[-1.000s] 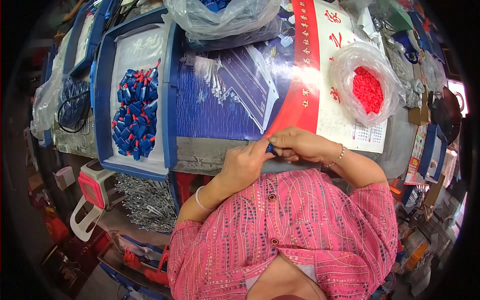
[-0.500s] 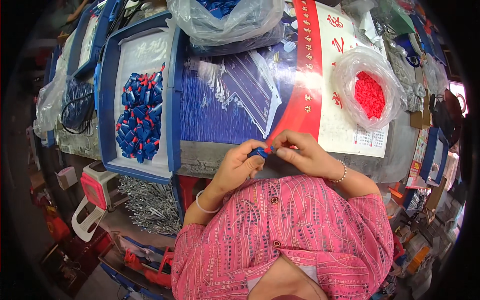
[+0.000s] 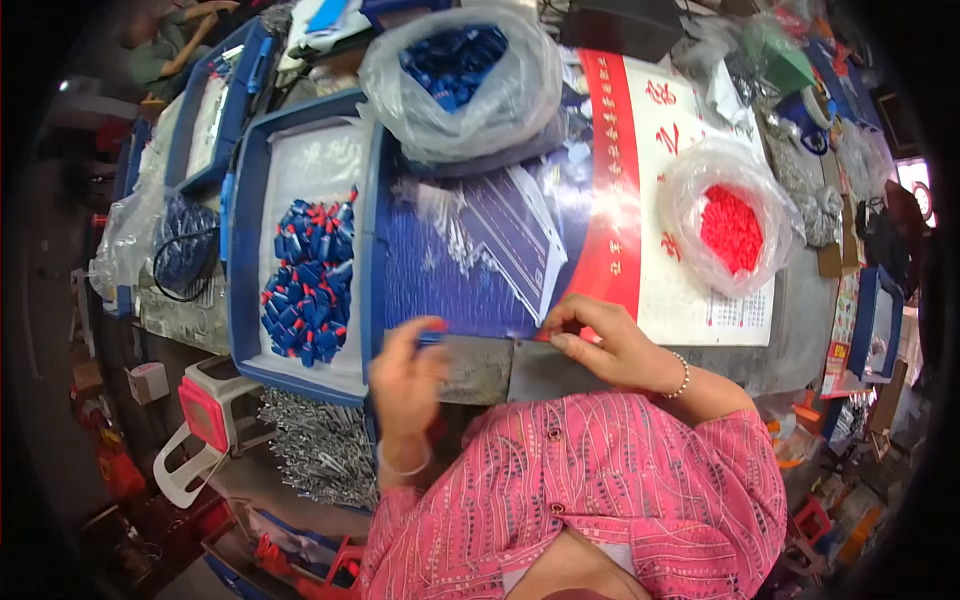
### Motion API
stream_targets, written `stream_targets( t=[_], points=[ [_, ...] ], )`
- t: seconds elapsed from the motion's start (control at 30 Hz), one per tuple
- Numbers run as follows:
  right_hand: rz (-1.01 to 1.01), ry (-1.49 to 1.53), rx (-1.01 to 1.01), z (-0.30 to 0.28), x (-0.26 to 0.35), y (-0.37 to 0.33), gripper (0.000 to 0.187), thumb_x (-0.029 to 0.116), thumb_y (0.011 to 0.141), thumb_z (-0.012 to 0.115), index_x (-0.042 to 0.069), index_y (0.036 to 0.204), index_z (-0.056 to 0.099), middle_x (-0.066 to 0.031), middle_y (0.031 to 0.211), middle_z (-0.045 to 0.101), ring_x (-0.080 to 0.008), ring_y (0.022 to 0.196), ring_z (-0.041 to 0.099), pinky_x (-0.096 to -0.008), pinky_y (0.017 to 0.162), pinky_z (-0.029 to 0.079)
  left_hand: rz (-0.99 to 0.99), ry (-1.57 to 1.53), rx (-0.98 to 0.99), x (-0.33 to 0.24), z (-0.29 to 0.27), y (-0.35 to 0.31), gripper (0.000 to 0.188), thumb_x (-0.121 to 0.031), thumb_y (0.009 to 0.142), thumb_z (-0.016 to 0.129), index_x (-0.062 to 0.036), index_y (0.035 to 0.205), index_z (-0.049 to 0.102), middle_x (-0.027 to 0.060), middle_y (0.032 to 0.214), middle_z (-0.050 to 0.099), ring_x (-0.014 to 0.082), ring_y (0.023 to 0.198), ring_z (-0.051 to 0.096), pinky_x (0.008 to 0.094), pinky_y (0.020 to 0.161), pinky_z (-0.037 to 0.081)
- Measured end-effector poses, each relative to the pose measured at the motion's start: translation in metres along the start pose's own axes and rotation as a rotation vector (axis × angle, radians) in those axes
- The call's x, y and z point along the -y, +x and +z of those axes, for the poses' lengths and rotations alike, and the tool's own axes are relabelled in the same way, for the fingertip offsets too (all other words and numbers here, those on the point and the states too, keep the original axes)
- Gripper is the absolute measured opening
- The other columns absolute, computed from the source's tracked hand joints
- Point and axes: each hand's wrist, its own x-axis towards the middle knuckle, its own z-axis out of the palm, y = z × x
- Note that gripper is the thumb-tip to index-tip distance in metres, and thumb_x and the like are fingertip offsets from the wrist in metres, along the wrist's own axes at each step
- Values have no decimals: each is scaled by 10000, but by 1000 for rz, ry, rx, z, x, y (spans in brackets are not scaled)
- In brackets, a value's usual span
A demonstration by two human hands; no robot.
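My left hand (image 3: 405, 380) is raised by the right wall of a blue tray (image 3: 375, 230), smeared by motion. At its fingertips shows a small blue plastic part with a red tip (image 3: 432, 334). Inside the tray lies a heap of similar blue parts with red tips (image 3: 308, 285) on white paper. My right hand (image 3: 610, 345) is at the table's near edge, thumb and fingers curled together. A bit of red shows between its fingers, too small to name. Beyond it stands a clear plastic bag (image 3: 680, 195) of small red pieces (image 3: 732, 228).
A large clear bag (image 3: 390, 110) of blue parts (image 3: 455, 65) stands at the back. A printed sheet (image 3: 700, 320) covers the tabletop. Below the tray are bundled metal rods (image 3: 315, 450) and a red-and-white plastic stool (image 3: 205, 410). Another person (image 3: 165, 55) is at the far left.
My left hand has parted from the right and moved left toward the tray with the blue part. My right hand stays near its place. The view has shifted, showing more of the table's back.
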Motion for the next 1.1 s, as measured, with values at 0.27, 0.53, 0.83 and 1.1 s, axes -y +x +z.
stream_targets(
  t=[0.27,0.53,0.83,1.1],
  points=[
    [-324,-320,-225,-51,53,66,126,12,814,586,-10,932,548,-113,897,576,-199,792,582,-276,696,451,289,1085,-623,-11,-91,29,354,-123,833,589,-25,1169,537,218,1164,479,382,1059,470,430,891,383],
    [-520,-874,-244,-58,37,178,270,104,783,592,32,1038,537,-140,998,577,-322,962,516,-400,863,376,497,308,-46,-50,13,44,305,-19,771,598,0,1075,587,181,1134,539,323,1066,524,364,935,389],
    [-604,-865,-145,-31,33,161,257,53,766,584,24,1018,542,-130,1026,572,-302,969,541,-377,838,413,536,256,-493,-17,36,203,283,-86,822,566,-3,1091,539,181,1050,541,305,944,543,363,828,441],
    [-291,-696,-283,-41,49,223,353,146,777,613,26,1086,492,-186,971,609,-357,877,593,-414,720,466,336,104,-470,4,45,206,216,20,792,505,15,1006,537,135,785,588,223,683,580,331,643,467]
  ],
)
